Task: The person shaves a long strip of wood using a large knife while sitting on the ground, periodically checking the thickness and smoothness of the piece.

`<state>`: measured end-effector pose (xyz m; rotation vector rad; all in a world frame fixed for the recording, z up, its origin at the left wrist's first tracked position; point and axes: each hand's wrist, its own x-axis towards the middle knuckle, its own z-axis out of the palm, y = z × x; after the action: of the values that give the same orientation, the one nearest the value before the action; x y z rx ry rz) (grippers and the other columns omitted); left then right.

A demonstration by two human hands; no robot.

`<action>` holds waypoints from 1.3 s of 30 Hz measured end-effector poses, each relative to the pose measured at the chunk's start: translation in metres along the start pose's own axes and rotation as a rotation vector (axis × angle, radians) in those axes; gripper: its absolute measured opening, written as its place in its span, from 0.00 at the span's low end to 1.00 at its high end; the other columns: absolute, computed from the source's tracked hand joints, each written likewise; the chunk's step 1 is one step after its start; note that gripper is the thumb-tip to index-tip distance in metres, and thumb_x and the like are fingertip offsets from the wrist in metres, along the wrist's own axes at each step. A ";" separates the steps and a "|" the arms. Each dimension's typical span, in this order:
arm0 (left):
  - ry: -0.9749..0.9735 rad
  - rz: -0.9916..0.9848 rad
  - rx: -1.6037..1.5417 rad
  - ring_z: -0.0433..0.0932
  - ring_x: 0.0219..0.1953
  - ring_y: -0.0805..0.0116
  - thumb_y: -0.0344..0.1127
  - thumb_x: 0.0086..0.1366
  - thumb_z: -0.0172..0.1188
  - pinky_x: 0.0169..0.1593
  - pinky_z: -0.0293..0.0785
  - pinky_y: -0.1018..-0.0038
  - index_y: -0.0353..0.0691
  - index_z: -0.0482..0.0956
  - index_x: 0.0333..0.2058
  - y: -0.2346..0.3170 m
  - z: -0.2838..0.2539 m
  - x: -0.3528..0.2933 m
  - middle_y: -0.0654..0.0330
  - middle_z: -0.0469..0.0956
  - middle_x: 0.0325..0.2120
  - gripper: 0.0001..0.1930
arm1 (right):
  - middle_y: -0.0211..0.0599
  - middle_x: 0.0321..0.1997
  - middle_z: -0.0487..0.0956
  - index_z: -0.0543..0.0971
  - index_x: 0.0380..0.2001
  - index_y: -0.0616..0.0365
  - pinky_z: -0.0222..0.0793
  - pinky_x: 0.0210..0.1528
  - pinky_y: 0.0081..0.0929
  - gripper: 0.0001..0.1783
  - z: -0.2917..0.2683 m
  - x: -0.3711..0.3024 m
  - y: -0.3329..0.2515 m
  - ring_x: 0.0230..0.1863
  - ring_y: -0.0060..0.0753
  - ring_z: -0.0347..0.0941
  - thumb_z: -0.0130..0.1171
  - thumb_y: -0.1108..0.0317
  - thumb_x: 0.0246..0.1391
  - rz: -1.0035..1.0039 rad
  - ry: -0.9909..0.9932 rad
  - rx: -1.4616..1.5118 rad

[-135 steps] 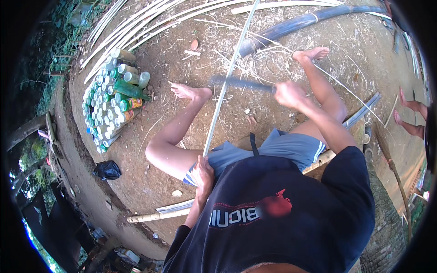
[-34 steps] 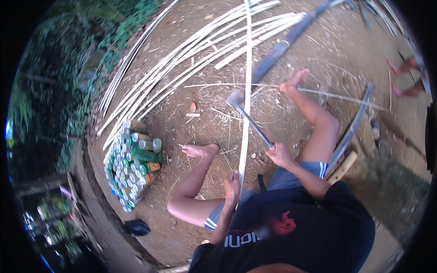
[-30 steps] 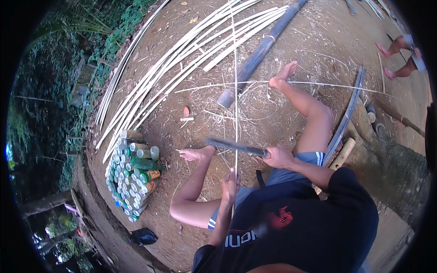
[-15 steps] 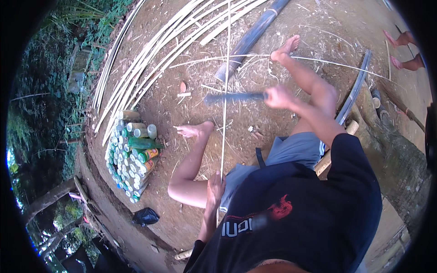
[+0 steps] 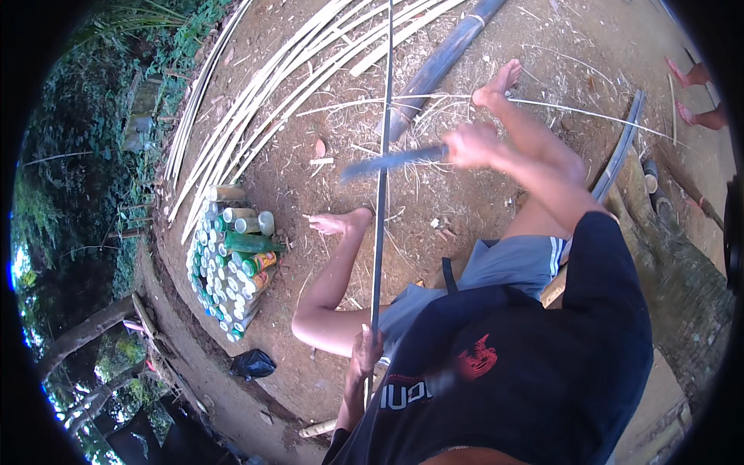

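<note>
Right hand [image 5: 470, 146] forward, gripping knife [image 5: 415, 156] — left hand [image 5: 363, 356] low, clasping strip [image 5: 380, 232].

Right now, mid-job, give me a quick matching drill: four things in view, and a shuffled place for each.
Things:
1. blade
2. long strip
3. black bag
4. dark pole

Places:
A. near the bottle stack
B. held in the left hand
C. lying left of the person's right foot
D. held in the right hand

Pairs: 1-D, 2-B, 3-A, 4-C

A long, thin, dark-faced bamboo strip [image 5: 379, 240] stretches nearly straight ahead, crossed almost at right angles by a dark grey metal knife [image 5: 404, 160].
</note>
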<state>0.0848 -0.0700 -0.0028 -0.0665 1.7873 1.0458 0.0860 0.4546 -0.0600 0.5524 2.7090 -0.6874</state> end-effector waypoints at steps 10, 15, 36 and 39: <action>-0.036 0.063 0.034 0.60 0.16 0.73 0.48 0.71 0.46 0.20 0.54 0.74 0.39 0.66 0.39 -0.075 -0.047 -0.045 0.63 0.64 0.19 0.16 | 0.35 0.17 0.75 0.79 0.28 0.60 0.69 0.20 0.29 0.08 -0.047 0.015 0.020 0.16 0.26 0.71 0.53 0.68 0.53 0.009 -0.154 0.023; -0.031 0.123 0.104 0.58 0.15 0.81 0.56 0.72 0.41 0.19 0.51 0.79 0.44 0.67 0.28 -0.061 -0.044 -0.063 0.71 0.59 0.14 0.23 | 0.33 0.19 0.77 0.79 0.30 0.59 0.73 0.25 0.34 0.14 -0.048 0.076 0.101 0.19 0.30 0.73 0.58 0.59 0.53 0.386 0.171 0.205; 0.364 0.550 0.521 0.82 0.35 0.57 0.43 0.71 0.52 0.40 0.76 0.68 0.32 0.75 0.50 0.082 0.036 0.106 0.47 0.81 0.36 0.19 | 0.51 0.22 0.79 0.77 0.25 0.60 0.72 0.29 0.45 0.12 0.109 -0.049 -0.011 0.24 0.54 0.77 0.57 0.61 0.46 0.243 0.082 0.337; 0.160 0.176 0.004 0.78 0.26 0.70 0.49 0.73 0.45 0.28 0.75 0.74 0.32 0.77 0.40 0.118 0.089 0.158 0.53 0.79 0.28 0.23 | 0.50 0.23 0.79 0.77 0.27 0.57 0.73 0.31 0.46 0.11 0.088 -0.066 -0.042 0.25 0.53 0.78 0.56 0.60 0.47 0.223 -0.031 0.276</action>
<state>0.0178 0.1266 -0.0627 0.0110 1.9676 1.1897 0.1422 0.3568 -0.0933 0.8854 2.4865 -1.0031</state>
